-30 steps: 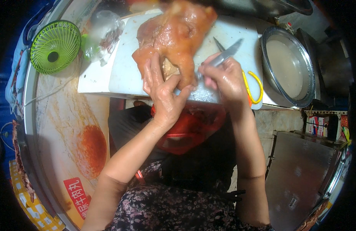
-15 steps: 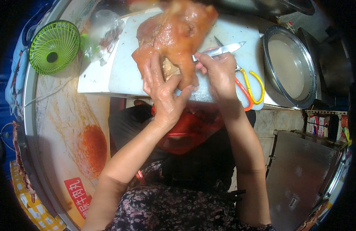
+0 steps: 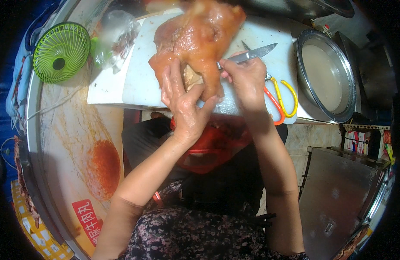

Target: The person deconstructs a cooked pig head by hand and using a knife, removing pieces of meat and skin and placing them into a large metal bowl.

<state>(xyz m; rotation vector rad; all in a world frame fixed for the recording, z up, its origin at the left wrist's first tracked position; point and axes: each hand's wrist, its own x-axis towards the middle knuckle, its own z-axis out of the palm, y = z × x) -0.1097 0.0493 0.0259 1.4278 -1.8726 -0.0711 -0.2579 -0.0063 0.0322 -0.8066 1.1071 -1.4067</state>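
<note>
A large, glossy brown piece of skin-on meat [image 3: 200,37], with the look of a cooked pig's head, lies on a white cutting board [image 3: 141,71]. My left hand [image 3: 182,97] grips its near end, fingers pressed on the skin and thumb by the narrow tip. Between the two lobes there, a pale, ragged inner part [image 3: 191,77] shows. Just right of the meat, my right hand [image 3: 247,78] is closed round a small silver knife [image 3: 257,53]. Its blade points up and to the right, away from the meat. Scissors [image 3: 275,97] with red and yellow handles lie beside this hand, partly hidden by it.
A metal basin [image 3: 323,78] of cloudy liquid stands right of the board. To the left are a green fan [image 3: 61,53] and a clear plastic bag [image 3: 117,37]. Below the board's front edge is something red [image 3: 204,151]. A metal cabinet [image 3: 338,199] stands at lower right.
The knife has tilted slightly, its tip a little higher and its blade darker. Both hands and the meat stay almost where they were.
</note>
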